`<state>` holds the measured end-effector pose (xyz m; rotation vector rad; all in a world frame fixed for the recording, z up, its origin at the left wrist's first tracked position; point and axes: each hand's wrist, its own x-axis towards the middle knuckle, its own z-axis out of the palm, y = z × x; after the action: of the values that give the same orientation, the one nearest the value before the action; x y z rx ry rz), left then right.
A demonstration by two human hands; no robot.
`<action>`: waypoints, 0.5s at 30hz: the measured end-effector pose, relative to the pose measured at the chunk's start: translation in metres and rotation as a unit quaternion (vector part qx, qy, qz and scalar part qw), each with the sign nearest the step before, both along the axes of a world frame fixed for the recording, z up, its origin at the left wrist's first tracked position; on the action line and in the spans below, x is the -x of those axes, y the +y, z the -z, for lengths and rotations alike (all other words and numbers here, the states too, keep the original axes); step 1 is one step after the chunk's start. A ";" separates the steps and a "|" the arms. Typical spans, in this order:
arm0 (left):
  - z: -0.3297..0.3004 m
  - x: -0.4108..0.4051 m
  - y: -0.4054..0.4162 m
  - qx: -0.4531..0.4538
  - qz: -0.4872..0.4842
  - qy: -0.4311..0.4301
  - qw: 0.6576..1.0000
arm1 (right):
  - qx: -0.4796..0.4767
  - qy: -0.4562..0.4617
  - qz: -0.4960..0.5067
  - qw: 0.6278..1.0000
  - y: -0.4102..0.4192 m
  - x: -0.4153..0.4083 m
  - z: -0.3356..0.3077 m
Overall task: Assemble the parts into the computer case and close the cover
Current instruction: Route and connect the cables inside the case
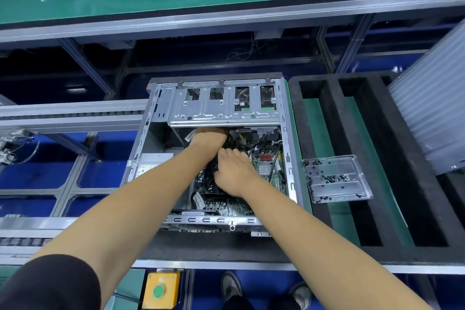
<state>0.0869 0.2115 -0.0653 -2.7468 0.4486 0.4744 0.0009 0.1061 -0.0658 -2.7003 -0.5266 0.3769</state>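
head view: both hands' fingers [227, 152] deep inside computer case [289, 158], grip impossible to tell

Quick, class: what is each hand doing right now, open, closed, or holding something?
Left hand: fingers hidden under the drive cage; cannot be told.
Right hand: fingers curled down inside the computer case; what it holds cannot be told.

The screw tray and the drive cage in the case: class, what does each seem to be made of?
Screw tray: seems clear moulded plastic; the surface beneath shows through.
Drive cage: seems bare stamped sheet metal, dull silver-grey, with punched holes and pressed ribs.
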 end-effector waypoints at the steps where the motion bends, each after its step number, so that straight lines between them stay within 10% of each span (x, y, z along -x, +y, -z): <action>1: 0.000 -0.001 0.001 0.006 -0.014 0.016 1.000 | 0.000 -0.001 -0.001 1.000 0.000 0.000 0.000; 15: 0.012 0.011 0.006 0.094 -0.113 -0.080 0.986 | -0.026 0.011 -0.001 1.000 -0.003 -0.002 0.001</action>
<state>0.0759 0.2172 -0.0773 -3.0052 0.1487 0.2716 0.0033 0.1033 -0.0666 -2.6435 -0.5245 0.3883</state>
